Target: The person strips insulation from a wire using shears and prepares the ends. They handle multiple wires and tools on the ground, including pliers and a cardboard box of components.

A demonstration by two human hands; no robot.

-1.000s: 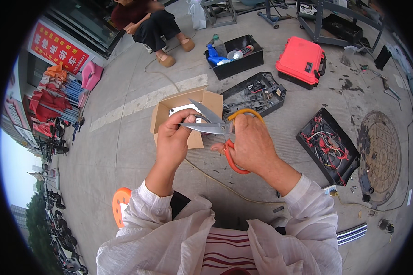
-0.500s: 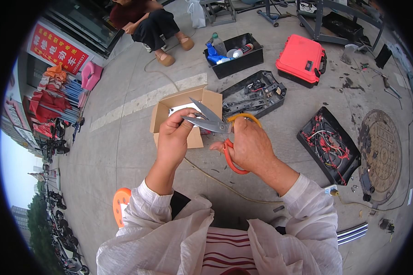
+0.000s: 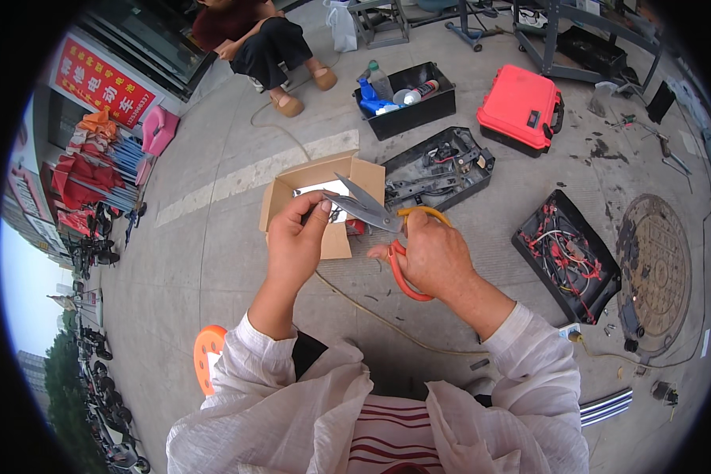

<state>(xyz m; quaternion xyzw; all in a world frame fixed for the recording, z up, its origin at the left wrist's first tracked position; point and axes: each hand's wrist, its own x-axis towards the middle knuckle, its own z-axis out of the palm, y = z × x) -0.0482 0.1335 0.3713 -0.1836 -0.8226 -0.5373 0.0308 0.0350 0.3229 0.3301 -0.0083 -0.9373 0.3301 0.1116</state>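
My right hand (image 3: 441, 254) grips a pair of scissors (image 3: 381, 217) by its handles, one loop yellow-orange and the other red-orange. The grey blades stand apart and point toward my left hand (image 3: 296, 237). Thumb and fingers of that hand are pinched together at the tip of the lower blade. Whatever small thing they hold there is hidden by the fingers and too small to name. Just beyond and below both hands sits an open cardboard box (image 3: 292, 175) with white material and small dark pieces inside.
Around the box on the concrete are a black tray with parts (image 3: 470, 186), a black bin with bottles (image 3: 419, 118), a red hard case (image 3: 520, 107) and a black tray of red wires (image 3: 561, 296). A cable runs across the floor. Another person (image 3: 268, 51) sits at the far left.
The scissor blades have come a little closer together. My right hand has shifted slightly down and toward me, while my left hand stays nearly in place, pinching at the blade tip.
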